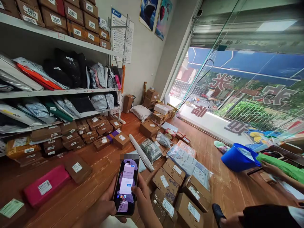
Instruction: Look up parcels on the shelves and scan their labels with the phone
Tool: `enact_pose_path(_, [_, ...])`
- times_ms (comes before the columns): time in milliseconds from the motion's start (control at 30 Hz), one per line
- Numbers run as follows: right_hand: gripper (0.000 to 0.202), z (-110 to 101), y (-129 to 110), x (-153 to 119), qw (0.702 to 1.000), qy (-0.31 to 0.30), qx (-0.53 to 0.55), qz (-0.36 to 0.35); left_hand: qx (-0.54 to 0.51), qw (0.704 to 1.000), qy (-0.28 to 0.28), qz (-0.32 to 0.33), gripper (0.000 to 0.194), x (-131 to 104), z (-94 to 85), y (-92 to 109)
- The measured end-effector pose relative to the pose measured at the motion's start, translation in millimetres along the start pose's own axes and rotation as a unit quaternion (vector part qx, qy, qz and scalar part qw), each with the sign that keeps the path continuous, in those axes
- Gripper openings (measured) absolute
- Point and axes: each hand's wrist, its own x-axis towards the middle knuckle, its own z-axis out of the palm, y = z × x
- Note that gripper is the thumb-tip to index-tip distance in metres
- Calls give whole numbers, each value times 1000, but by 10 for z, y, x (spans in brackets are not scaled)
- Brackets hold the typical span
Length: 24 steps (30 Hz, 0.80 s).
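Observation:
I hold a black smartphone (126,186) upright in front of me, low in the view. Its lit screen shows a timer reading and a pale pop-up box. My left hand (104,205) wraps the phone's left edge from below. My right hand (142,196) grips the right edge, with the thumb resting on the screen near the pop-up. Below and beyond the phone lie cardboard parcels (169,179) with white labels on the wooden floor (95,164).
Shelves (59,91) on the left hold grey and black mail bags and brown boxes. A pink parcel (46,186) and several cartons lie on the floor. At right another person's arm (280,175) and foot (218,213) show near a blue tub (237,158). A glass door (237,95) fills the right.

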Motion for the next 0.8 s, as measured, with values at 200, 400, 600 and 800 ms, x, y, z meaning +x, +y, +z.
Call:
enact_pose_path(200, [40,8,67,123,999,10,-23,-28,36,999,11,-13,128,2,127,120])
enact_pose_path(400, [41,-20,71,119,998,-1,-30,-46,32,999,37,3,125,61,99,6])
enact_pose_path(600, [46,-109,180,0,996,-38,-32,-79,16,999,40,0,126,78,133,66])
enact_pose_path(800, [51,-113,165,-2,994,-76,1,-80,29,1000,4,-9,123,29,200,197])
